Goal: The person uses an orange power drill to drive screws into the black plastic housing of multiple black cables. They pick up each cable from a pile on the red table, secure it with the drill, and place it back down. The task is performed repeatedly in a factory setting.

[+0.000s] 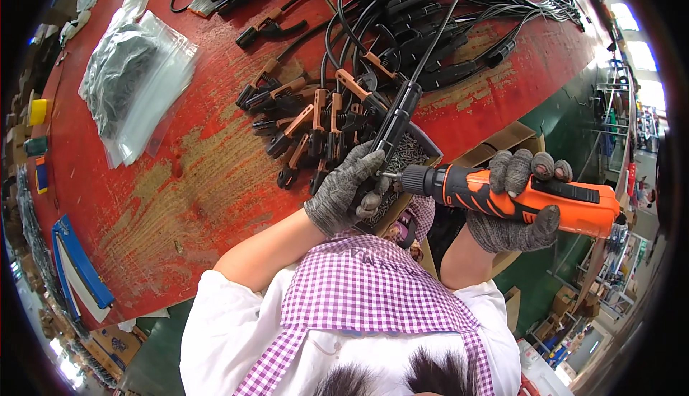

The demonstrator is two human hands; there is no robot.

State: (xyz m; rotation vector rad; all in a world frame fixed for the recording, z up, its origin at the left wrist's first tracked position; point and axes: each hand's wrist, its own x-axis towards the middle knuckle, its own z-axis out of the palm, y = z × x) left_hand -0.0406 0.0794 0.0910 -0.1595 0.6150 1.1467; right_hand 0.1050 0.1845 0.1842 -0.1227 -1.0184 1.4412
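My left hand (pixel 344 189), in a grey knit glove, is closed around the black handle (pixel 400 117) of what looks like a welding electrode holder, a cable running from its far end. In my right hand (pixel 506 233), also gloved, is an orange and black cordless screwdriver (pixel 470 189). Its bit points left and meets the handle beside my left fingers; whether it sits in a screw I cannot tell. Below the handle stands a box of small screws (pixel 408 153), partly hidden by my hands. Several copper-jawed electrode holders (pixel 313 117) lie in a heap just beyond my left hand.
Black cables and handles (pixel 423 19) spread across the far side of the worn red table (pixel 208 195). Clear plastic bags (pixel 140 80) lie at the left, with a blue and white folder-like item (pixel 82 270) near the left edge. A cardboard box (pixel 513 137) stands behind the screwdriver.
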